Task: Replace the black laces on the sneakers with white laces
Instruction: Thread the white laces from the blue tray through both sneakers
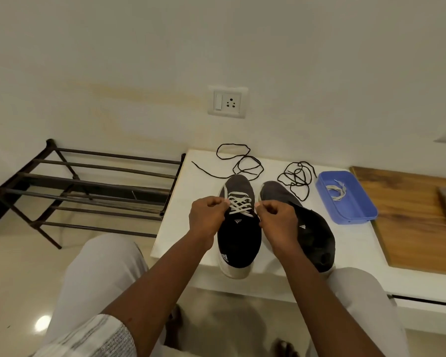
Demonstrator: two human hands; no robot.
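Observation:
Two black sneakers stand on a white table (188,228), heels toward me. The left sneaker (238,235) carries a white lace (238,203) criss-crossed through its eyelets. My left hand (207,217) pinches one end of that lace at the shoe's left side. My right hand (277,219) pinches the other end at its right side. The right sneaker (312,233) has no lace and leans to the right. Two loose black laces lie behind the shoes, one at the left (240,161) and one tangled at the right (296,179).
A blue plastic tray (355,212) at the right holds another white lace (337,192). A wooden board (410,222) with a cloth lies further right. A dark metal shoe rack (88,186) stands left of the table. A wall socket (227,102) is above. My knees are below the table edge.

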